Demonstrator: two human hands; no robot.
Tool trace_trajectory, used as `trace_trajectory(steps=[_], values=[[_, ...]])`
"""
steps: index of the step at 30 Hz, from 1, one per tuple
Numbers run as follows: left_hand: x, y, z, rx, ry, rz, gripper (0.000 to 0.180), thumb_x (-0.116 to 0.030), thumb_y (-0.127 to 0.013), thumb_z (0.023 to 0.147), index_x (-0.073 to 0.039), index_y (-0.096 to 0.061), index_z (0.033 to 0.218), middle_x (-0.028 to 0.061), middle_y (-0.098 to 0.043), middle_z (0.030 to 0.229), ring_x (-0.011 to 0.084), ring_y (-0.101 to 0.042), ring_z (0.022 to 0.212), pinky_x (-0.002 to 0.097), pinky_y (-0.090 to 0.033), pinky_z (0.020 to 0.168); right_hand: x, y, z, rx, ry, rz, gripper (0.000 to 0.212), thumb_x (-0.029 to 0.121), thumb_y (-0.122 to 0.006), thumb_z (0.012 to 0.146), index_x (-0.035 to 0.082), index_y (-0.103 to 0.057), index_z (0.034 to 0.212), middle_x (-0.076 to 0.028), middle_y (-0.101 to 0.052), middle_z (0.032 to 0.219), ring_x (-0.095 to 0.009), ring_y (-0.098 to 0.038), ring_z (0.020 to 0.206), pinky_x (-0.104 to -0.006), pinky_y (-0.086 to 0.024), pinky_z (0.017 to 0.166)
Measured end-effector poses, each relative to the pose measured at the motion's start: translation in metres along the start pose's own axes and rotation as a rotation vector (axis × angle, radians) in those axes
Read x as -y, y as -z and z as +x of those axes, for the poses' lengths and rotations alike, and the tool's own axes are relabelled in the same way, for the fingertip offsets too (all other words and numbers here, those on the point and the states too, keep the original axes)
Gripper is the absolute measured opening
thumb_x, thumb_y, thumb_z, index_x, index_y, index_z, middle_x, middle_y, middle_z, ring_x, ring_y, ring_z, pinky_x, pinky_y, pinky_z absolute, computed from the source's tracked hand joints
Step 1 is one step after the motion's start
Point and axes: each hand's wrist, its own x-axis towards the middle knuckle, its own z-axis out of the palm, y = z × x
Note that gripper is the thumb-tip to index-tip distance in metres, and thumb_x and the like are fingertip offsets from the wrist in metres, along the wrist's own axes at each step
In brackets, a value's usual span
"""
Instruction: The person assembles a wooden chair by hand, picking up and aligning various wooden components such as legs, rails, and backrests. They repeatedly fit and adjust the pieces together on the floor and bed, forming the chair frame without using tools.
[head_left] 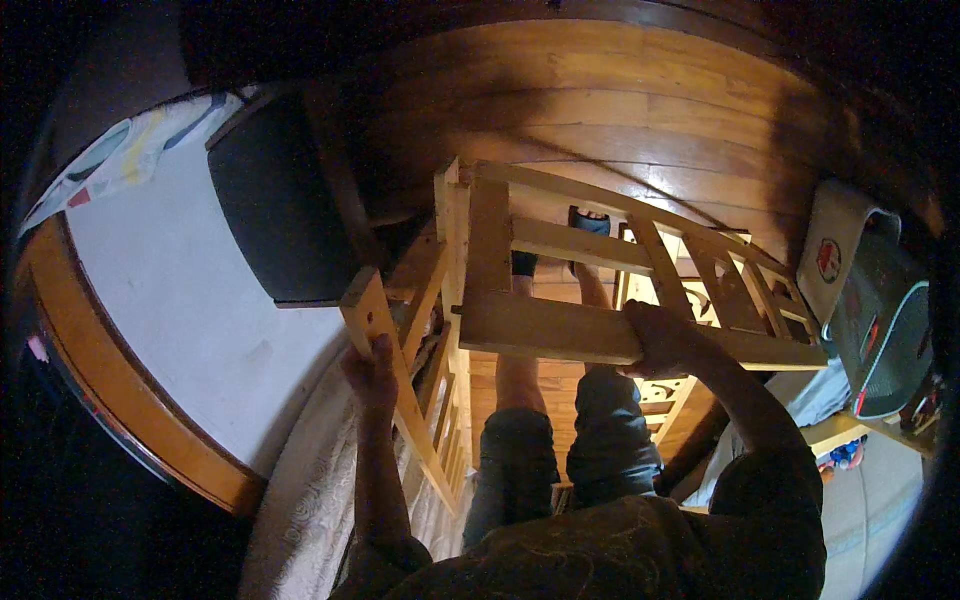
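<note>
My left hand [370, 378] is closed around the edge of a pale wooden slatted panel [418, 428], with a round hole showing near its upper end. On the other side, my right hand [662, 338] grips the near rail of a second wooden slatted panel [550, 328], fingers wrapped over the board. This panel stretches from the middle toward the right, with cross slats and open gaps. The two panels come close together at an upright wooden post [452, 240]; whether they are joined there I cannot tell.
Under the right panel, a lit wooden piece with cutouts [660, 392] lies near my legs. A white surface with a wooden edge [160, 290] and a dark panel [285, 200] stand left. A bag [885, 330] sits at right. Patterned fabric [310, 470] lies lower left, plank floor [600, 90] beyond.
</note>
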Motion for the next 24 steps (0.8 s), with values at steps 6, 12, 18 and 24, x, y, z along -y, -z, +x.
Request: trace_trajectory(steps=[6, 12, 18, 24], values=[[0.001, -0.018, 0.007, 0.070, 0.021, -0.017, 0.028, -0.024, -0.062, 0.082, 0.000, -0.057, 0.095, 0.0019, -0.060, 0.085, 0.0102, -0.053, 0.078, 0.0268, -0.044, 0.069, 0.009, 0.007, -0.003, -0.005, 0.025, -0.028, 0.057, 0.028, -0.078, 0.057, 0.001, -0.049, 0.097, -0.019, -0.058, 0.092, -0.035, -0.057, 0.089, -0.0402, -0.047, 0.079], [0.016, -0.040, 0.038, 0.048, -0.050, 0.093, 0.029, -0.027, -0.062, 0.083, 0.000, -0.058, 0.093, 0.0035, -0.060, 0.077, 0.0094, -0.053, 0.073, 0.0264, -0.044, 0.064, 0.002, 0.000, 0.002, -0.006, 0.010, -0.047, 0.054, 0.025, -0.076, 0.057, 0.001, -0.048, 0.096, -0.019, -0.057, 0.091, -0.036, -0.057, 0.090, -0.0407, -0.047, 0.078], [0.055, -0.047, 0.077, 0.029, -0.038, 0.221, 0.036, -0.036, -0.059, 0.084, 0.000, -0.061, 0.084, 0.0091, -0.060, 0.065, 0.0144, -0.057, 0.062, 0.0299, -0.044, 0.057, -0.011, 0.001, 0.022, 0.066, -0.064, -0.115, 0.058, 0.023, -0.074, 0.058, -0.001, -0.044, 0.102, -0.020, -0.055, 0.096, -0.036, -0.054, 0.095, -0.0402, -0.046, 0.081], [0.067, -0.026, 0.101, 0.027, -0.057, 0.219, 0.039, -0.036, -0.055, 0.087, 0.002, -0.061, 0.085, 0.0117, -0.062, 0.069, 0.0189, -0.059, 0.064, 0.0328, -0.045, 0.058, -0.019, 0.006, 0.034, 0.072, -0.088, -0.100, 0.061, 0.022, -0.073, 0.058, 0.000, -0.041, 0.105, -0.020, -0.054, 0.097, -0.036, -0.054, 0.095, -0.0403, -0.046, 0.083]])
